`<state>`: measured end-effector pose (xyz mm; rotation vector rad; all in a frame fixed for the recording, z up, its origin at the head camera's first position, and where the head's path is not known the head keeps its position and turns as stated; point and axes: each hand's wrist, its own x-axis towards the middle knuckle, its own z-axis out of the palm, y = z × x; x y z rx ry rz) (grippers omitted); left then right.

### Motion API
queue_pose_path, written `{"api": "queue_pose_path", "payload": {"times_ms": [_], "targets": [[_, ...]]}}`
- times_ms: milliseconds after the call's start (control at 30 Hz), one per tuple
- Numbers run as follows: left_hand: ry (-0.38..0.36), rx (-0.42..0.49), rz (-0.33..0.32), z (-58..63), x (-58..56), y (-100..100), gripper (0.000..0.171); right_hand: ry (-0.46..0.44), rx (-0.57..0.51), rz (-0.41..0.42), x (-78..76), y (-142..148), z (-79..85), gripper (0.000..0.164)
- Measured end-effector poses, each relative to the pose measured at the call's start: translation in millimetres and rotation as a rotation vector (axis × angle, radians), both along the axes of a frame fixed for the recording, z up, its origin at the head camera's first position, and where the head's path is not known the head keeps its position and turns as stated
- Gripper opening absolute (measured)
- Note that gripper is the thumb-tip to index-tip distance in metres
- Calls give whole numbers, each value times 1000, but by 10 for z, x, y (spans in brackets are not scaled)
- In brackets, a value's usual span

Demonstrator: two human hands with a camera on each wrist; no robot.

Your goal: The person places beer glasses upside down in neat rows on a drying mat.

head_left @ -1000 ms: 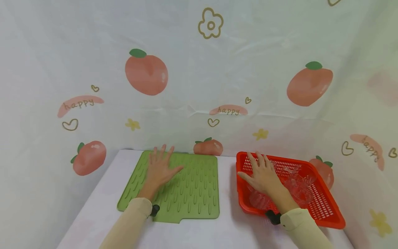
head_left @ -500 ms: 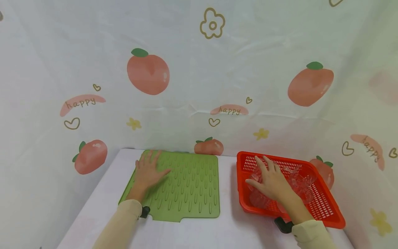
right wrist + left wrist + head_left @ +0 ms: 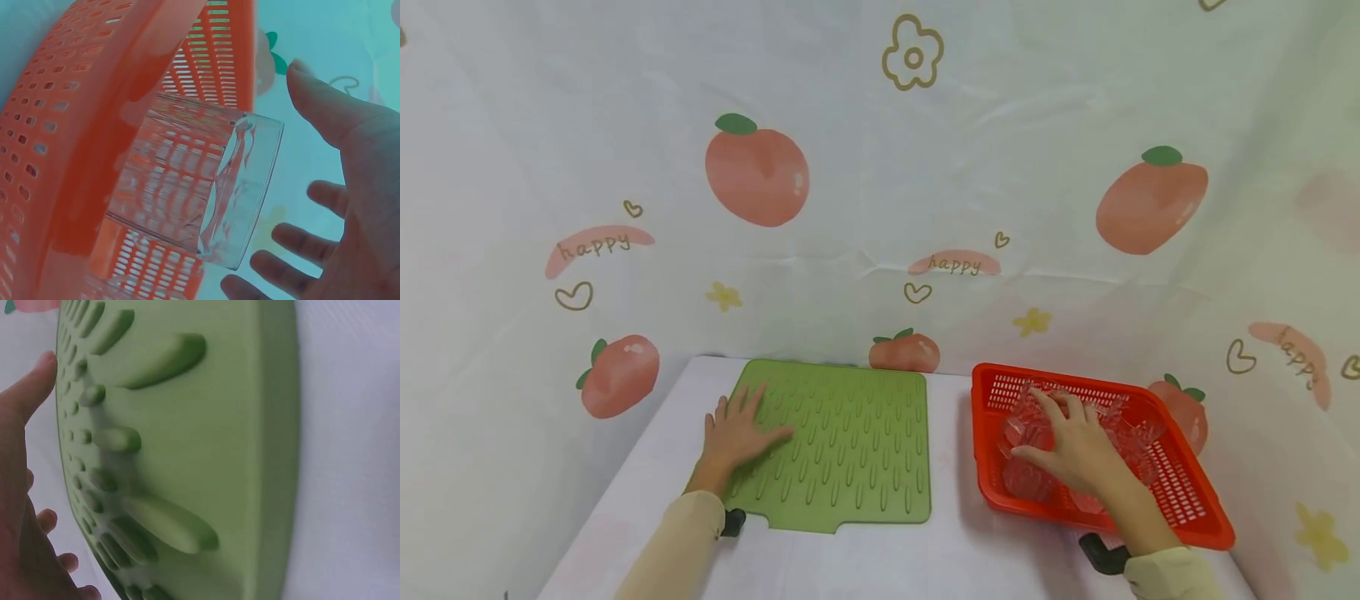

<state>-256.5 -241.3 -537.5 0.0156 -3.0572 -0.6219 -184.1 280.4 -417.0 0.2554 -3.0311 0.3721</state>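
Observation:
My left hand (image 3: 733,435) hovers over the left part of a green ridged drying mat (image 3: 850,450), palm down with fingers spread and nothing held. In the left wrist view, the thumb and fingertips show beyond the ridges of the mat. Over a red perforated basket (image 3: 1182,492) is my right hand (image 3: 1078,450), its fingers bent slightly and apart. Several clear glasses (image 3: 1028,479) lie in the basket, partly hidden by that hand. The right wrist view shows one clear glass (image 3: 181,181) tilted inside the basket, with a gap between it and my fingers.
Both the mat and the basket rest on a white table (image 3: 880,567), the basket to the right with a strip of tabletop between them. Behind and beside the table hangs a white curtain (image 3: 850,167) printed with fruit.
My left hand has moved left and nearer to me over the mat. My right hand has shifted right and a little nearer over the basket, its fingers bending more. Mat and basket stay put.

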Motion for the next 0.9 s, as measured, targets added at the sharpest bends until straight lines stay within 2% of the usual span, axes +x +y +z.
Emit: {"api": "queue_pose_path", "payload": {"times_ms": [267,467,633,900], "targets": [[-2,31,-21,-97,27,-80,109,-63,-31,3,-11,37,1,96],[-13,43,-35,-118,79,-108,109,-122,-59,13,-22,54,-14,86],[-27,38,-37,-112,113,-107,110,-127,-55,18,-26,64,-44,79],[-82,16,-27,-114,90,-106,105,-136,-36,21,-36,68,-76,79]]}}
